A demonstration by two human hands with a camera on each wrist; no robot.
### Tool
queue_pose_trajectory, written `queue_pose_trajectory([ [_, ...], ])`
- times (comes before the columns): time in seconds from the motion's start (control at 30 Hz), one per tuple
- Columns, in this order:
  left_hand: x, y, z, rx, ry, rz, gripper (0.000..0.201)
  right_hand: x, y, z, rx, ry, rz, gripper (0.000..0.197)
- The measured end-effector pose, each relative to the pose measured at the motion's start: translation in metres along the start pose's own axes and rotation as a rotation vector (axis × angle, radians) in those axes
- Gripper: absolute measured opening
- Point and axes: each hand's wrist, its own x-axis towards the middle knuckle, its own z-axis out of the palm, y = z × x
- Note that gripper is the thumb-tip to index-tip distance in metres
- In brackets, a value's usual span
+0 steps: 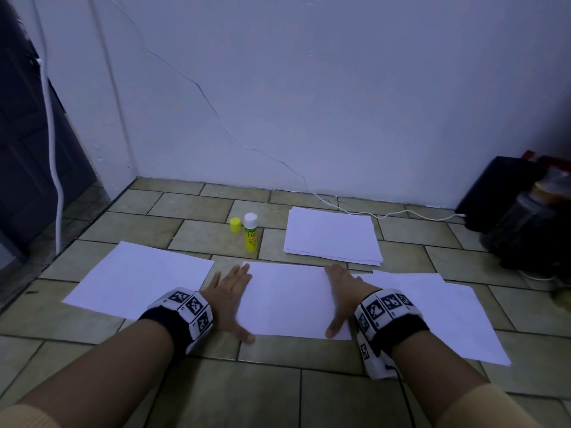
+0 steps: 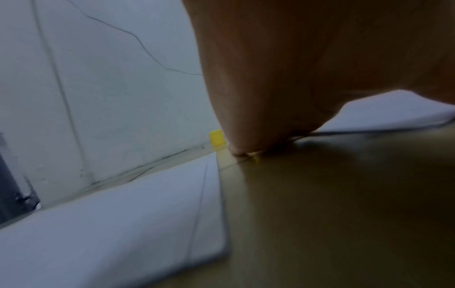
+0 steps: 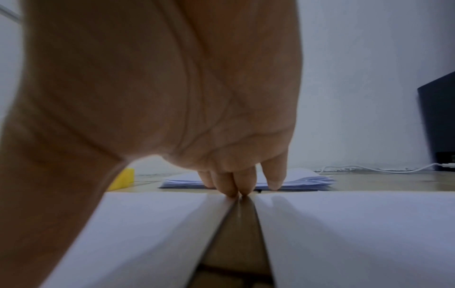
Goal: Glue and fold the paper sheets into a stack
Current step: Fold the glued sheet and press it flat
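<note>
Paper sheet (image 1: 290,299) lies flat on the tiled floor (image 1: 216,390), your left hand (image 1: 227,299) and right hand (image 1: 341,299) pressing its side edges with straight, spread fingers, grasping nothing. Beyond the sheet stand an uncapped glue stick (image 1: 251,233) and its yellow cap (image 1: 235,225); a paper stack (image 1: 332,236) lies beyond-right.

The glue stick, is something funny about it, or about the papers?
The glue stick stands open; its yellow cap sits apart on the floor, so it could dry out. The paper pile is slightly fanned. Nothing spilled or torn.
</note>
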Motion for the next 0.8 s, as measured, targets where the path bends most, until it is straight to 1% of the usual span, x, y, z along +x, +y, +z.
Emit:
queue_pose_trajectory([
  [0.03, 0.001, -0.001, 0.002, 0.001, -0.009, 0.013, 0.168, -0.003, -0.001, -0.002, 0.015, 0.003, -0.001, 0.138],
  [0.1, 0.003, -0.004, 0.005, -0.015, -0.016, 0.026, 0.173, -0.007, -0.003, -0.005, 0.039, 0.013, -0.005, 0.140],
  [0.23, 0.003, -0.002, 0.003, -0.018, -0.041, 0.012, 0.177, -0.011, -0.004, -0.006, 0.057, 0.036, -0.024, 0.141],
  [0.4, 0.002, -0.001, 0.002, -0.020, -0.058, 0.015, 0.177, -0.017, -0.008, -0.009, 0.104, 0.086, -0.037, 0.137],
  [0.47, 0.002, -0.001, 0.002, -0.016, -0.057, 0.013, 0.177, -0.018, -0.006, -0.009, 0.182, 0.092, -0.066, 0.137],
  [0.53, 0.002, 0.000, 0.001, -0.024, -0.058, 0.009, 0.177, -0.018, -0.002, -0.008, 0.330, 0.098, -0.117, 0.141],
  [0.57, 0.001, 0.000, 0.001, -0.026, -0.058, 0.007, 0.178, -0.018, -0.001, -0.007, 0.432, 0.127, -0.141, 0.142],
  [0.6, 0.001, 0.001, 0.001, -0.027, -0.057, 0.007, 0.178, -0.020, 0.000, -0.006, 0.554, 0.192, -0.149, 0.140],
  [0.63, 0.000, 0.001, 0.001, -0.027, -0.057, 0.009, 0.178, -0.021, 0.002, -0.003, 0.688, 0.291, -0.130, 0.132],
  [0.7, -0.001, 0.002, 0.001, -0.027, -0.057, 0.012, 0.178, -0.024, 0.004, 0.004, 0.907, 0.474, -0.076, 0.100],
  [0.73, -0.001, 0.001, 0.001, -0.026, -0.055, 0.013, 0.178, -0.025, 0.005, 0.010, 0.958, 0.499, -0.059, 0.083],
  [0.8, 0.000, 0.001, 0.001, -0.024, -0.055, 0.012, 0.177, -0.026, 0.006, 0.022, 0.975, 0.445, -0.076, 0.055],
])
